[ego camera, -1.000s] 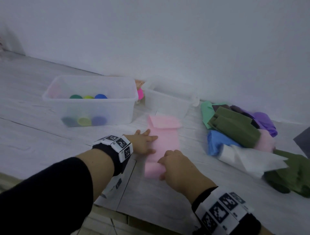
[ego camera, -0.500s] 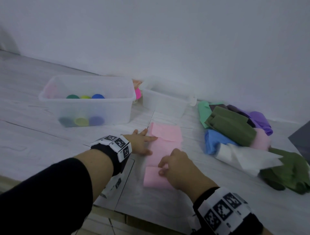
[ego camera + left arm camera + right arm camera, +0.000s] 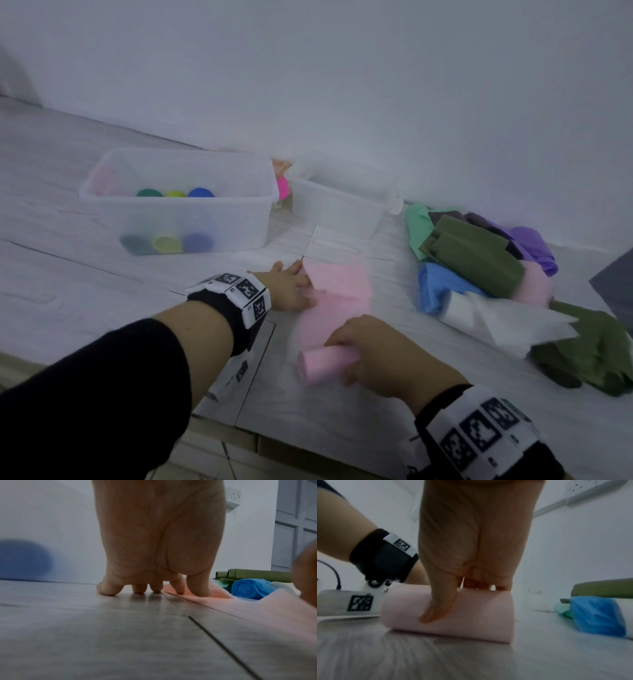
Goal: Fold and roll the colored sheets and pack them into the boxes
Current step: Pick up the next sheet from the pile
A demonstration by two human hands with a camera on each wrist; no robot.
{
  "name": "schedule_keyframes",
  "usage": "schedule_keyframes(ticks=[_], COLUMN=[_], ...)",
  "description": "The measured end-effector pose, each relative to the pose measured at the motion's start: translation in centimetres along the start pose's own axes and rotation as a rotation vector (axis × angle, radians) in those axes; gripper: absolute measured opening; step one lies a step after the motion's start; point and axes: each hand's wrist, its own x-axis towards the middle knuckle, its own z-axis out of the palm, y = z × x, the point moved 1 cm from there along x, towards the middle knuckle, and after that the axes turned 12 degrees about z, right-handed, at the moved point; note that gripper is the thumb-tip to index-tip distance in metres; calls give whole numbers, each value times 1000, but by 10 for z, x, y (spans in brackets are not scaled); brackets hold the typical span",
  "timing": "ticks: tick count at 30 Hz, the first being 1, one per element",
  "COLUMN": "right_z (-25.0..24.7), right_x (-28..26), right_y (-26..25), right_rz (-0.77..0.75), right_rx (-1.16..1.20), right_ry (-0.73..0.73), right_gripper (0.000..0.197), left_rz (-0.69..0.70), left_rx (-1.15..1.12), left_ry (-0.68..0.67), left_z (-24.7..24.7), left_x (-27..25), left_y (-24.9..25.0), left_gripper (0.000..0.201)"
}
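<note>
left hand [image 3: 291, 286]: flat, fingers spread, pressing down | right hand [image 3: 373, 349]: fingers curled, gripping

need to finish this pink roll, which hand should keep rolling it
Right. The right hand already grips the rolled end of the pink sheet; the left hand only presses its far edge flat.

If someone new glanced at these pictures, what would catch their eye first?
Probably the pink sheet at the centre, its near end rolled under the right hand while the left hand presses its left edge. Next, the bright heap of sheets at right and the clear box of coloured rolls at left.
</note>
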Motion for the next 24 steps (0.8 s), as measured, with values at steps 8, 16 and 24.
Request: schedule_keyframes(ticks=[8,16,24], right_z=[-5,-5,5], right_x=[0,2,2], right_y=[10,12,-8], right_rz=[59,137,153], right_rx=[91,192,80], right_ry=[-146,-156,199], right_gripper=[40,21,12], left_rz=[-70,18,-1], left_rx=[-11,115,201], left_ry=[57,13,-38], left_z=[-2,-1,-3], left_x=[-5,11,12], left_y=[11,7,9], left_gripper=[68,64,64])
